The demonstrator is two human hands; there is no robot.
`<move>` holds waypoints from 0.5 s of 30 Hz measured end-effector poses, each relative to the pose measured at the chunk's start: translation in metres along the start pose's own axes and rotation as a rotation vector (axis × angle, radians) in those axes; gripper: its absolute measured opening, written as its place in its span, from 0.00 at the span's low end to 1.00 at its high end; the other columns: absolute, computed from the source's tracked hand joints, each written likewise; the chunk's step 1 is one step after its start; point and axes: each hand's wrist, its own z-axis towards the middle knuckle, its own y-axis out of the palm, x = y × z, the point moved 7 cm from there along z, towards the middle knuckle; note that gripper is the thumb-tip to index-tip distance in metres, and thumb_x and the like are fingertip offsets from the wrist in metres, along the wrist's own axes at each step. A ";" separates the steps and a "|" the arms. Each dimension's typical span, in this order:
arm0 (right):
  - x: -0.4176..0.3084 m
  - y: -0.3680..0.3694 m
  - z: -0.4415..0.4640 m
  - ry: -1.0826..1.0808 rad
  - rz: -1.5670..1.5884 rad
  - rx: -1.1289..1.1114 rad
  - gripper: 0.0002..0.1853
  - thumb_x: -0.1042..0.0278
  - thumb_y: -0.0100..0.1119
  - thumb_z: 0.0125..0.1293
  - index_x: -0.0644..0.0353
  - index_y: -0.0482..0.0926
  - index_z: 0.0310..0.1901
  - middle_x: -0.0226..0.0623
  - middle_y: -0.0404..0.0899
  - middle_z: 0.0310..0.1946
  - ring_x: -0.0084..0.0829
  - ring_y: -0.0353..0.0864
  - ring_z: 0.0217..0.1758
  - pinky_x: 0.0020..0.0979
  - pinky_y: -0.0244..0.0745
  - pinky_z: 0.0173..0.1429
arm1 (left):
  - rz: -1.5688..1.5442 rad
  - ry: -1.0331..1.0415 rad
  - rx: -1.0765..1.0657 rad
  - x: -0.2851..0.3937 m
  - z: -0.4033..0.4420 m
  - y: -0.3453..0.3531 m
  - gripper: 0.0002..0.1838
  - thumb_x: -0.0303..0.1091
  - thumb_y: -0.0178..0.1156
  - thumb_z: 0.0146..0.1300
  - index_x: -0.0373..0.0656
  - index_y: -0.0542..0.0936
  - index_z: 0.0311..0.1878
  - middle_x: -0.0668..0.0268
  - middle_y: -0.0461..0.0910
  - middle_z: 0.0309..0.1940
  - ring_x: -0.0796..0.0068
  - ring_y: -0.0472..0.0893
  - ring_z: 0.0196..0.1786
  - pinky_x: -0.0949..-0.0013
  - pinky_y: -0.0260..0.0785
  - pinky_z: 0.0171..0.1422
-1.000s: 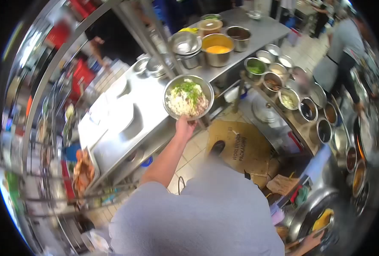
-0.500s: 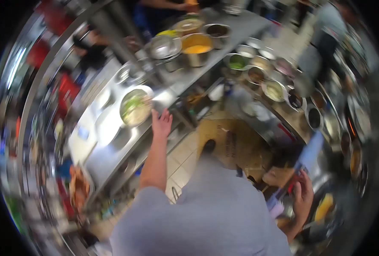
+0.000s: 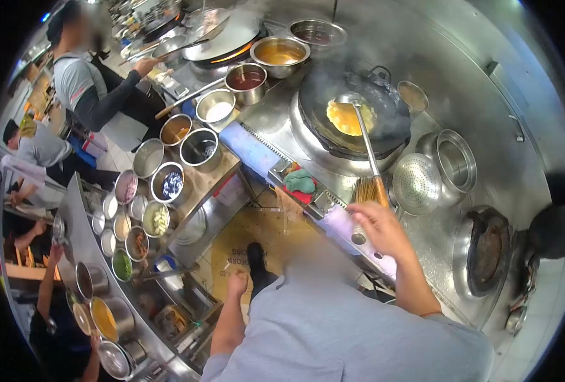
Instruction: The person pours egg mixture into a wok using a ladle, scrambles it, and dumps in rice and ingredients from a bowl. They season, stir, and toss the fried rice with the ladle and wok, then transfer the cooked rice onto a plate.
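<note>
Beaten egg (image 3: 348, 121), yellow and partly set at its rim, spreads in the dark wok (image 3: 317, 95). Across the egg lies a long-handled metal wok utensil (image 3: 367, 143) with a wooden grip; whether its head is a ladle or a spatula I cannot tell. At the near end of that grip is my right hand (image 3: 384, 232), fingers apart, not wrapped round it. A bamboo wok brush (image 3: 364, 191) lies just left of the grip. My left hand (image 3: 236, 281) is closed, low over the floor on my left side, with nothing showing in it.
A perforated strainer (image 3: 417, 184) and steel pots (image 3: 455, 162) sit right of the wok. Folded cloths (image 3: 299, 183) lie on the stove's front edge. Several ingredient bowls (image 3: 156, 219) crowd the left counter. A co-worker (image 3: 88, 79) stands at another wok, far left.
The view has swung from the counter side to the stove. My left hand, earlier stretched out open near a bowl of food, is now lowered and closed. My right hand is now by the utensil's grip.
</note>
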 end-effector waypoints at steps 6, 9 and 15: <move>0.089 -0.022 0.011 0.361 -0.619 0.364 0.30 0.61 0.63 0.61 0.56 0.68 0.64 0.50 0.78 0.46 0.49 0.80 0.50 0.45 0.74 0.55 | -0.199 0.191 -0.135 0.065 0.098 -0.017 0.15 0.38 0.60 0.63 0.42 0.81 0.49 0.55 0.84 0.44 0.60 0.83 0.49 0.63 0.73 0.57; 0.123 -0.012 0.037 0.550 -0.553 0.259 0.32 0.63 0.59 0.62 0.57 0.62 0.67 0.55 0.78 0.47 0.53 0.79 0.53 0.47 0.73 0.56 | -0.220 0.218 -0.240 0.073 0.121 -0.030 0.13 0.37 0.60 0.65 0.41 0.81 0.49 0.59 0.85 0.43 0.66 0.83 0.48 0.66 0.73 0.55; 0.145 0.010 0.046 0.636 -0.351 0.333 0.24 0.66 0.49 0.66 0.65 0.63 0.62 0.65 0.77 0.47 0.59 0.77 0.53 0.51 0.71 0.57 | 0.089 0.312 -0.338 0.012 0.163 -0.051 0.15 0.40 0.57 0.66 0.39 0.80 0.49 0.60 0.85 0.40 0.67 0.84 0.44 0.65 0.73 0.49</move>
